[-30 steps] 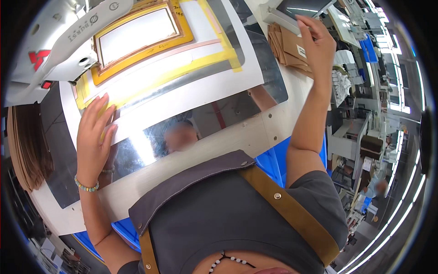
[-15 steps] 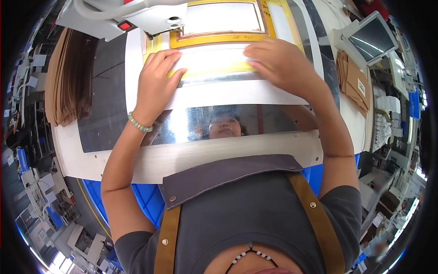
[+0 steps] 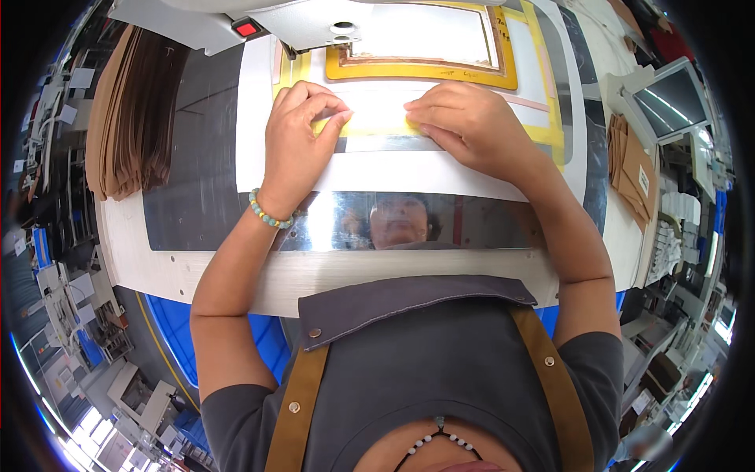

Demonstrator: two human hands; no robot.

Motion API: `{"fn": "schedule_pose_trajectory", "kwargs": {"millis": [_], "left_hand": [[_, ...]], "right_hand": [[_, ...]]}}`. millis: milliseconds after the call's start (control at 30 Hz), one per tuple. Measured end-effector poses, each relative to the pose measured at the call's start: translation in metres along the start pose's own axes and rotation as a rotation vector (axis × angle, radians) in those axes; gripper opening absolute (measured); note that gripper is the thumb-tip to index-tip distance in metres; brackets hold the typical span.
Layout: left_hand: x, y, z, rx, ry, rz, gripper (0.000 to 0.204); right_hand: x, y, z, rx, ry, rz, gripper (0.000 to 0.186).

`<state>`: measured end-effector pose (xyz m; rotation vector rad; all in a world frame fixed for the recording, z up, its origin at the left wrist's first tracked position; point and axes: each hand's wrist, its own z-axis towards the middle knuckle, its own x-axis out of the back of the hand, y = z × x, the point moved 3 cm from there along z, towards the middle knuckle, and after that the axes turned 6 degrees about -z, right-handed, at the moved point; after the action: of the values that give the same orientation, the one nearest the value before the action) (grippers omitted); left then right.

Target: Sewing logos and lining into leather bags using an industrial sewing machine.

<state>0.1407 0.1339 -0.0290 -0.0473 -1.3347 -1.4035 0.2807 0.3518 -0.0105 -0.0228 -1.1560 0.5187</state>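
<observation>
My left hand [image 3: 303,130] is over the near side of a flat white sheet [image 3: 377,167], thumb and forefinger pressed together. Facing it, my right hand [image 3: 476,130] has its fingertips drawn together in a pinch. A narrow gap separates the two sets of fingertips. Whatever lies in either pinch is too thin or pale to make out. Yellow tape [image 3: 543,135] edges the work area under the hands. Just beyond them lies a yellow rectangular frame [image 3: 425,77] with a white middle and a brownish inner border.
A white machine arm [image 3: 314,27] with a red switch overhangs the far left. Brown folded pieces [image 3: 130,118] are stacked at left, and more brown pieces [image 3: 631,169] lie at right near a small screen [image 3: 668,102]. A shiny metal plate [image 3: 330,224] runs along the near side.
My hands have come closer together, and my left thumb has closed against the forefinger. The scene has shifted somewhat to the right in view.
</observation>
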Motion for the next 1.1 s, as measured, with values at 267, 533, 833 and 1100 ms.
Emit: {"fn": "schedule_pose_trajectory", "kwargs": {"millis": [267, 533, 833, 1100], "left_hand": [[0.012, 0.022, -0.002, -0.421, 0.106, 0.188, 0.019], [0.019, 0.038, -0.014, -0.705, 0.151, 0.286, 0.025], [0.019, 0.008, 0.008, -0.379, 0.117, 0.164, 0.019], [0.006, -0.028, 0.013, -0.170, -0.171, 0.290, 0.058]], "right_hand": [[0.009, -0.007, 0.020, -0.084, 0.161, 0.098, 0.022], [0.007, -0.005, 0.044, -0.327, -0.237, 0.549, 0.023], [0.053, 0.075, 0.044, -0.542, -0.114, 0.364, 0.019], [0.003, 0.120, 0.089, -0.369, -0.202, 0.420, 0.016]]}}
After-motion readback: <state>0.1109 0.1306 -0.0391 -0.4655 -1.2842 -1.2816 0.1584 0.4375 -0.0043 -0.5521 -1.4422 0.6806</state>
